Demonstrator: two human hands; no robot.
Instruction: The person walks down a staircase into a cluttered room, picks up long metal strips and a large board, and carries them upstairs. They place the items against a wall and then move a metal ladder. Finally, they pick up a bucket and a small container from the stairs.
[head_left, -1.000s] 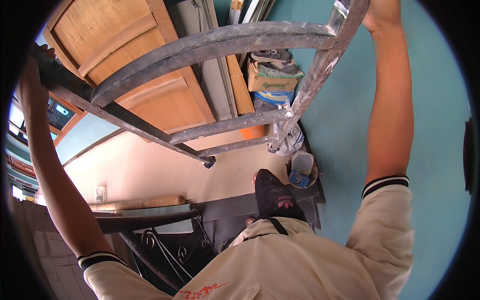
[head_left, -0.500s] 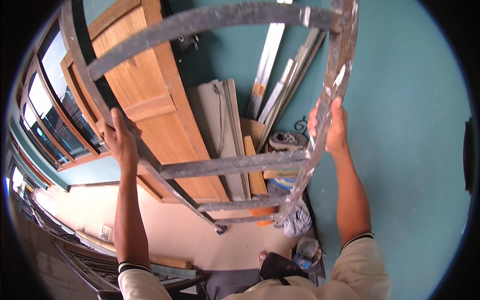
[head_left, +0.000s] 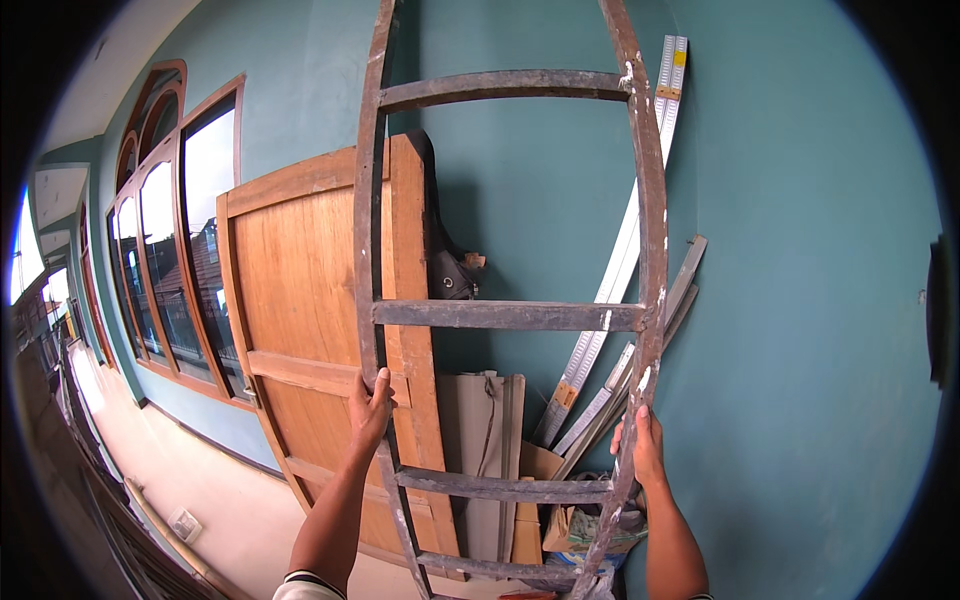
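Note:
A dark, paint-spattered ladder [head_left: 510, 315] stands upright in front of me, its top beyond the upper edge of the view. My left hand [head_left: 370, 405] is closed round its left rail, just above a lower rung. Gripping the right rail at nearly the same height is my right hand [head_left: 643, 440]. White paint marks dot that rail. Behind the ladder leans a wooden door [head_left: 300, 290], partly covered by the left rail and my left arm. The ladder's feet are not visible.
Long silvery metal strips [head_left: 615, 265] lean in the corner against the teal wall [head_left: 790, 300]. Grey panels [head_left: 480, 400], cardboard [head_left: 527, 525] and a bag stand low behind the ladder. Framed windows [head_left: 170, 260] line the left wall; a pole [head_left: 165, 530] lies along the pale floor [head_left: 235, 510].
The view has tilted up, showing more wall and door. The ladder now looks more upright, with more of its upper rungs in sight. Both hands keep their hold on the rails.

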